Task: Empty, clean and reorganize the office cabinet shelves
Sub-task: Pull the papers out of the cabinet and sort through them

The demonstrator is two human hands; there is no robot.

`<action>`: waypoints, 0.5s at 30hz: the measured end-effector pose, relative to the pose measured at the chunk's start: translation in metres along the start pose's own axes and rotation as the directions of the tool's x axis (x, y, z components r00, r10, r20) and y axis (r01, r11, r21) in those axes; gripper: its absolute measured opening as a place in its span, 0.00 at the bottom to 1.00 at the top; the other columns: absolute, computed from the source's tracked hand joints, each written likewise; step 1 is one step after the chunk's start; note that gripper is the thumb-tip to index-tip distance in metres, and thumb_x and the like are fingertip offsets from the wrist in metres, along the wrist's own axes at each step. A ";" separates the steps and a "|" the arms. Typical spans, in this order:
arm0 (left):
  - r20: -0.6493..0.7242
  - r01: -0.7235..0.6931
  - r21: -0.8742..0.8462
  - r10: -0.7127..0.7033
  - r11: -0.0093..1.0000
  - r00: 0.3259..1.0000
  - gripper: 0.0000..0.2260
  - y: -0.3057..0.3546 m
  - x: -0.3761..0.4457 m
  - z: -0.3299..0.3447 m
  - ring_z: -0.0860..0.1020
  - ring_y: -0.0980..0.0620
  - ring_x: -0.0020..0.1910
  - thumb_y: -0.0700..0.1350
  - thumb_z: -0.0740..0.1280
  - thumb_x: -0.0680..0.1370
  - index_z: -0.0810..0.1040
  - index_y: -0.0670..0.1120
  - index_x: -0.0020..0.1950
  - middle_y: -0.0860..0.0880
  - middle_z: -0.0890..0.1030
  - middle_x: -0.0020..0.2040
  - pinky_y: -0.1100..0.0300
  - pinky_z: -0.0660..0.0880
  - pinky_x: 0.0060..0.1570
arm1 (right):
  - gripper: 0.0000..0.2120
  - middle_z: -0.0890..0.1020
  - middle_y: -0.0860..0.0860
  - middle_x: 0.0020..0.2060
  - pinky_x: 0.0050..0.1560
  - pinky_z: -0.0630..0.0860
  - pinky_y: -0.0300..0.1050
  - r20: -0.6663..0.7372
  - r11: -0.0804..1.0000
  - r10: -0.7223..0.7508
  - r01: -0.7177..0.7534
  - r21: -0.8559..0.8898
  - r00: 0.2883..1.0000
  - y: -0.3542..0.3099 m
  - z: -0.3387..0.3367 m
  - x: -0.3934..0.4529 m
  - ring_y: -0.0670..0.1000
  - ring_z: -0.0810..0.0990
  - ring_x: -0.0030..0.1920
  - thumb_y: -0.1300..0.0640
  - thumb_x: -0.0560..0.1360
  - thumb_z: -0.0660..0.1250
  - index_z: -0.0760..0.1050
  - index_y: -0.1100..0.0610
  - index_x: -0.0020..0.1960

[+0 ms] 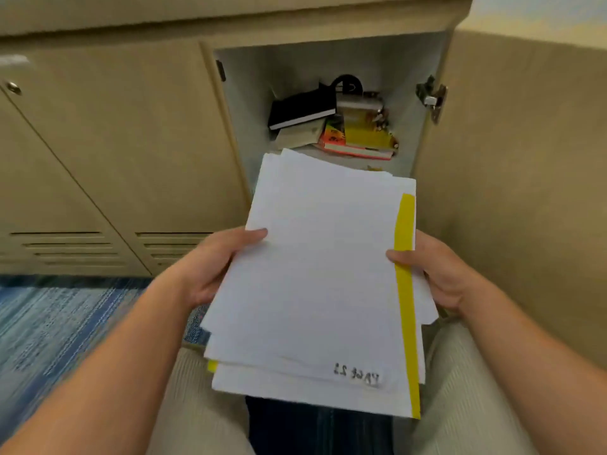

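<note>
2 hands on the job here, both on a loose stack of white papers held out in front of the open cabinet. Left hand grips the stack's left edge, thumb pressed flat on the top sheet, fingers tucked under. Right hand pinches the right edge, thumb on the yellow strip running down that side. Bottom sheet carries handwritten text, upside down from this view. Sheets are fanned and uneven. Behind the stack, inside the cabinet, a jumble sits piled up: a black notebook tilted on top, an orange book and a yellow item beside it. Cabinet door stands swung open on the right, hinge showing. Blue striped carpet lies to the left.
</note>
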State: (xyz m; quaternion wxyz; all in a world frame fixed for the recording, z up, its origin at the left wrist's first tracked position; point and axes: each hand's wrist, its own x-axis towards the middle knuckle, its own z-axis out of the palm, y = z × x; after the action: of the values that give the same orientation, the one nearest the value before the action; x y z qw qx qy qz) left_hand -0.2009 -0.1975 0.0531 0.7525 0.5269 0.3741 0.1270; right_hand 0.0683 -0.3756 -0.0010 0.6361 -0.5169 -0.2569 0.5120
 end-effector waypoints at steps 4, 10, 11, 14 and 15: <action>0.004 -0.113 0.221 0.116 0.969 0.993 0.19 -0.019 0.008 0.018 0.83 0.40 0.56 0.41 0.74 0.74 0.77 0.44 0.65 0.43 0.84 0.58 0.38 0.77 0.59 | 0.29 0.84 0.59 0.56 0.47 0.83 0.52 -0.022 0.997 -0.037 0.035 -0.064 0.999 -0.002 0.000 -0.008 0.57 0.85 0.50 0.67 0.67 0.74 0.74 0.59 0.67; -0.199 -0.200 0.108 0.218 0.974 0.955 0.13 -0.036 0.024 0.030 0.85 0.43 0.50 0.38 0.69 0.78 0.78 0.43 0.62 0.44 0.85 0.54 0.45 0.81 0.51 | 0.29 0.82 0.59 0.50 0.54 0.79 0.57 -0.211 0.979 0.078 -0.035 0.200 0.974 -0.009 0.001 0.001 0.62 0.81 0.52 0.34 0.73 0.64 0.82 0.57 0.57; -0.226 -0.212 0.086 0.226 0.973 0.947 0.11 -0.035 0.026 0.031 0.85 0.44 0.49 0.39 0.69 0.78 0.78 0.44 0.61 0.44 0.86 0.53 0.47 0.81 0.49 | 0.28 0.81 0.58 0.44 0.49 0.79 0.53 -0.245 0.984 0.072 -0.029 0.174 0.967 -0.015 0.002 0.003 0.60 0.81 0.45 0.32 0.73 0.62 0.83 0.57 0.49; -0.298 -0.243 0.008 0.234 0.970 0.925 0.08 -0.030 0.031 0.028 0.85 0.45 0.46 0.40 0.69 0.78 0.79 0.45 0.57 0.46 0.86 0.50 0.50 0.81 0.44 | 0.31 0.78 0.53 0.29 0.36 0.75 0.46 -0.292 0.996 0.007 0.021 0.091 0.956 -0.034 0.013 0.000 0.51 0.78 0.30 0.34 0.79 0.55 0.80 0.54 0.31; -0.310 -0.253 -0.021 0.234 0.967 0.921 0.08 -0.029 0.032 0.028 0.85 0.45 0.46 0.40 0.69 0.78 0.80 0.45 0.58 0.46 0.86 0.50 0.49 0.81 0.45 | 0.32 0.78 0.51 0.27 0.35 0.75 0.45 -0.292 0.998 -0.024 0.042 0.056 0.956 -0.042 0.017 0.000 0.50 0.78 0.28 0.36 0.81 0.53 0.81 0.52 0.29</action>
State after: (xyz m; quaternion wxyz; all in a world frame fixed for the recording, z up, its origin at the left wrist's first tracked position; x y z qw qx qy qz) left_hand -0.1657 -0.2102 0.0182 0.6796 0.5203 0.4133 0.3108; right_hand 0.0694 -0.3665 0.0434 0.6911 -0.5625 -0.1533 0.4272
